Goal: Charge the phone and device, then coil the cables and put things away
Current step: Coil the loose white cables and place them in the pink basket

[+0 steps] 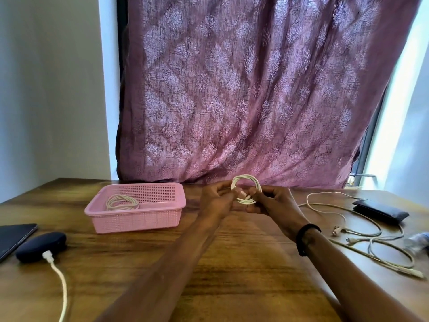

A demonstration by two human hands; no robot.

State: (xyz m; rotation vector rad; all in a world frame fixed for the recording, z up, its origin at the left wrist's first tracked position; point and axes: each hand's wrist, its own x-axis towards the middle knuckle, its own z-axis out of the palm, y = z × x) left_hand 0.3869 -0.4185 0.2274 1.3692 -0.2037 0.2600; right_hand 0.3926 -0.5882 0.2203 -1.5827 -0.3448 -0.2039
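Both hands are holding a white coiled cable up over the far middle of the wooden table. The coil is standing roughly upright, several tight loops making a neat small ring, one end tucking across the lower left of the ring. Left hand is pinching the coil's left side with curled fingers; right hand is gripping the lower right side, fingers curled around the loops. Right wrist is wearing a black band. To the left, a pink perforated plastic basket is sitting on the table, holding a second white cable coil lying flat toward its left end. Near left: a dark oval device with a white cable plugged into its near side, cable running off the near edge. Just left of it, a dark flat device, partly cut off by the frame. Right side: a loose white cable is sprawling in open loops, unwound, connectors lying on the wood. A dark pouch-like case is lying at the far right, touching that cable. A purple patterned curtain is hanging behind the table.
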